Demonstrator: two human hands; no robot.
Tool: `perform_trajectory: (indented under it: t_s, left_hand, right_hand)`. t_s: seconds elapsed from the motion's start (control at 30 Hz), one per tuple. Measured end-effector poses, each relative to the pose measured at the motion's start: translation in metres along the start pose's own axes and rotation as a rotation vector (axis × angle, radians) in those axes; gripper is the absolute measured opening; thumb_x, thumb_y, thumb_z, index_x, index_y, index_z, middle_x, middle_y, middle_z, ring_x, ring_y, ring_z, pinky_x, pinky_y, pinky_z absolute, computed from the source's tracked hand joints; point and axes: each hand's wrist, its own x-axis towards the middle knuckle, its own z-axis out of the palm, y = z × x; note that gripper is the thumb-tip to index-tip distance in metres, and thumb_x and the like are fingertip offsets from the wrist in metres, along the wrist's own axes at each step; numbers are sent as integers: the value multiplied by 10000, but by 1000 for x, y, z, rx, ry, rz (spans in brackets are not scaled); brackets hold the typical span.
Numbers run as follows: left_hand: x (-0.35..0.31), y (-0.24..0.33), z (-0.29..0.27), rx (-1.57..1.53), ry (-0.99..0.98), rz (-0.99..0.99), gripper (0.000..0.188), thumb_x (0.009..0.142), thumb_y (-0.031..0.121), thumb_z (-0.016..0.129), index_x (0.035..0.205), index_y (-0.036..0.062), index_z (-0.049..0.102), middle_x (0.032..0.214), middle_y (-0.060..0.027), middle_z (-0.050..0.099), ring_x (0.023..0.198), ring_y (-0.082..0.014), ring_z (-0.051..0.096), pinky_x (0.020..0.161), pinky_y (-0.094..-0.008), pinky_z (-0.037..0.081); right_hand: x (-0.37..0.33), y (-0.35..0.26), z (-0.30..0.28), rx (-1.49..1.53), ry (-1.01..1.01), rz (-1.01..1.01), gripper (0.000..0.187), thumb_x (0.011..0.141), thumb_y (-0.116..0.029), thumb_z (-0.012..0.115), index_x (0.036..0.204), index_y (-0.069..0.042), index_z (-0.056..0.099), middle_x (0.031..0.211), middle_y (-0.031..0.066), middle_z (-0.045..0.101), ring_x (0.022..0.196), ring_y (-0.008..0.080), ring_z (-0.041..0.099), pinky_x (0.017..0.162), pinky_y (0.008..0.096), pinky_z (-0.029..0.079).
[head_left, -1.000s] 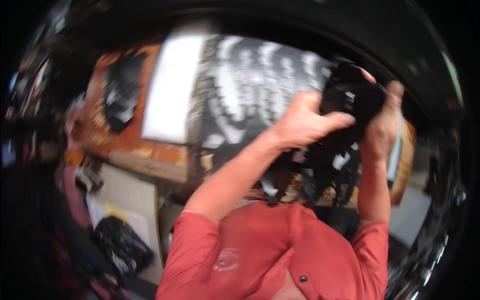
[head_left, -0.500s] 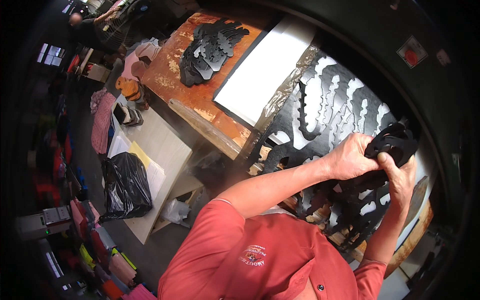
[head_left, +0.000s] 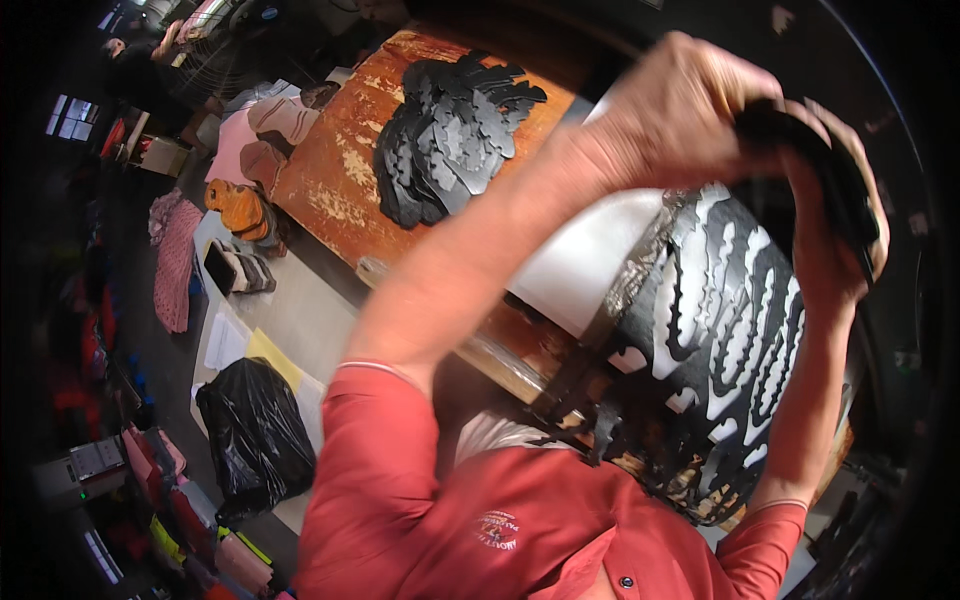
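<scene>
Both hands had shifted up to the far right w/ the black bundle (head_left: 838, 180) since the prev. frame, where they'd held it lower, by the cut-out sheet's right edge. Left to right: a worn orange-brown desk (head_left: 335, 195) carried a loose heap of black scalloped pieces (head_left: 450, 140), approx. at its middle, w/ tips pointing several ways. Next, the left forearm (head_left: 480, 250) slanted from near left to far right, passing between heap & bundle; the heap lay well to its left. White sheet (head_left: 600, 265) showed partly beneath that arm. Left hand (head_left: 695, 115) was clenched at the bundle's far-left end, edges blurred, so exact finger placement couldn't be told. Below, on the near side, lay the black cut-out sheet (head_left: 645, 320), its long slots running near to far. Bundle itself was off to the left hand's right, raised, long axis tilted steeply from far left down to near right. Right hand (head_left: 822, 235) had its fingers wrapped round the bundle's right side, grasping it lengthwise. So both hands touched it, but the left was nearer the heap, w/ the right hand beyond, at far right.
</scene>
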Motion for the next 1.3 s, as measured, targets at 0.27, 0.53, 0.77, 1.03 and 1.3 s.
perform_trajectory:
  t_s: [0.27,0.53,0.77,1.03,1.3]
  left_hand:
    - [-117,-25,-208,829,-348,-105,547,741,-130,683,1231,107,741,1377,-92,709,1391,-379,581,1198,-512,451]
    - [-211,-25,-246,815,-578,-536,911,721,-18,616,1601,169,474,1744,-116,297,1635,-415,161,1325,-606,145]
    - [-203,-12,-253,644,-555,-688,859,731,-90,497,1564,111,554,1750,-119,321,1657,-376,117,1337,-542,91]
    - [-202,-4,-212,750,-1,-702,625,839,-157,389,1386,-40,667,1609,-163,530,1585,-334,364,1292,-420,274]
    - [-150,-18,-41,-138,57,-945,458,1070,127,626,1482,-64,571,1473,-207,630,1338,-298,635,1151,-373,517]
  right_hand:
    - [13,-47,247,266,6,-166,639,689,-58,855,1313,-142,748,1264,104,708,1096,314,687,905,411,603]
    - [-50,-95,295,326,-696,-17,1091,770,-348,908,1607,57,338,1646,330,326,1559,486,302,1296,537,285]
    - [-46,-91,292,386,-758,5,1355,663,-522,957,1647,78,242,1715,344,198,1616,471,177,1330,551,182]
    - [-49,-83,259,508,-636,15,1036,816,-455,865,1584,58,395,1672,284,335,1625,453,148,1327,600,121]
    - [-183,-14,62,16,28,612,337,895,-92,782,1202,28,709,1121,153,737,1008,330,732,912,376,590]
